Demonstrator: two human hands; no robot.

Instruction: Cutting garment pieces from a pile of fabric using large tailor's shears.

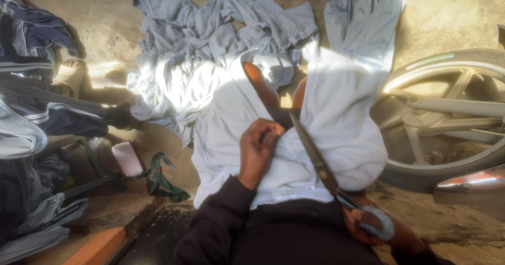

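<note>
Fingers [263,139] of left hand [258,152] pinch grey garment [336,118]; right hand [368,225] grips scissors [315,157], blades together.

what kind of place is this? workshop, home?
Likely an informal tailoring spot at ground level, perhaps outdoors: a bare dirt floor, heaps of grey garments lying on it, and a motorbike wheel parked beside. The right hand works scissors on pale cloth.

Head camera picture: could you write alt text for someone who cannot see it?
A person's left hand pinches a light grey garment on their lap while the right hand holds scissors at the cloth. More grey clothes lie heaped on the floor ahead, dark clothes at left, a wheel at right.
</note>
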